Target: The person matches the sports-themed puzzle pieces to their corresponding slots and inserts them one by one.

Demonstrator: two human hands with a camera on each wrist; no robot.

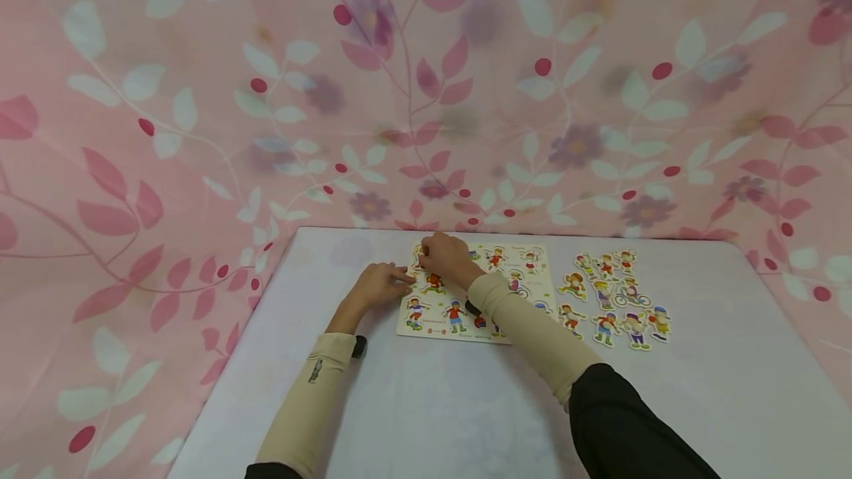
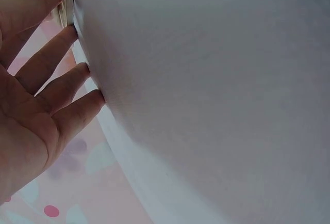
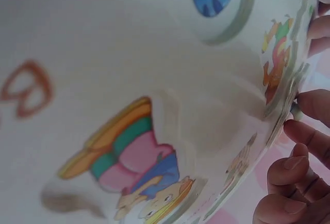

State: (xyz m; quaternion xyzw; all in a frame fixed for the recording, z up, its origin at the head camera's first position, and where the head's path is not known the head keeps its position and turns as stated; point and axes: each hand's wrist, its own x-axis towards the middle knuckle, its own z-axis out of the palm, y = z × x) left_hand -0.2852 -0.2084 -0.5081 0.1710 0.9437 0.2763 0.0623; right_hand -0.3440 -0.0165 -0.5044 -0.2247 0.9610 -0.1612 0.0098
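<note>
Left grip is lying wide, steadying the board; right grip is pinching a figure piece, best squaring outlines before pressing

The backdrop is pink, patterned with white and rose leaves, crimson dots and muted purple flowers. The tabletop is white. The board is cream, with a reddish-brown letter and multicoloured figures; one figure combines pink, green, blue and orange-yellow. The loose cutouts are multicoloured with pale borders. Beige lower sleeves, the left one bearing a dark print, meet black upper sleeves.
</note>
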